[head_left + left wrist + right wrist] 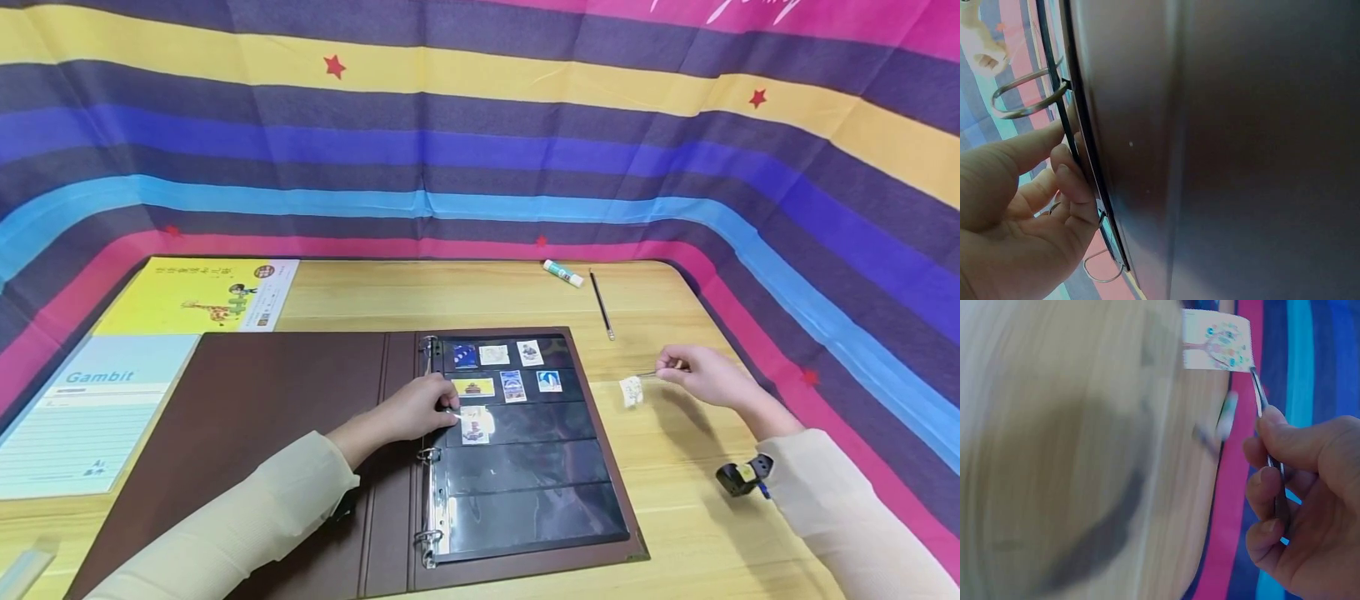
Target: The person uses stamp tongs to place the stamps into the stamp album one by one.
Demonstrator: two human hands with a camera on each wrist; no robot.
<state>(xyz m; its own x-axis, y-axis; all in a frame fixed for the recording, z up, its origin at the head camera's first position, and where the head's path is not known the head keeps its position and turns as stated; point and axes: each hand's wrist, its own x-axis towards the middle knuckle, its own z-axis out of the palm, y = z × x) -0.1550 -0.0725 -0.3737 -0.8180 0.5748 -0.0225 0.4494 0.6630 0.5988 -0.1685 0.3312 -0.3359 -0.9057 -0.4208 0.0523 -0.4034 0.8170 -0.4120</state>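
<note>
My right hand [708,375] holds metal tweezers [1260,394], and a white stamp [1219,340] with a colourful tree print hangs from their tips. It is above the table, right of an open brown stamp album [300,417]. My left hand [420,408] is at the left side of the black album page [525,467], its thumb and fingers pinching the edge of a clear pocket strip [454,410] in the third row. Beside those fingertips lies a pale stamp [474,426]. Two upper rows hold several stamps, among them a yellow stamp [474,387] and a blue stamp [550,382].
Metal binder rings [429,454] stand along the page's left side. A glue stick [562,273] and a pencil [602,304] lie at the back right. At left are a yellow book [202,292] and a pale Gambit notebook [97,417]. A striped cloth [480,150] hangs behind the table.
</note>
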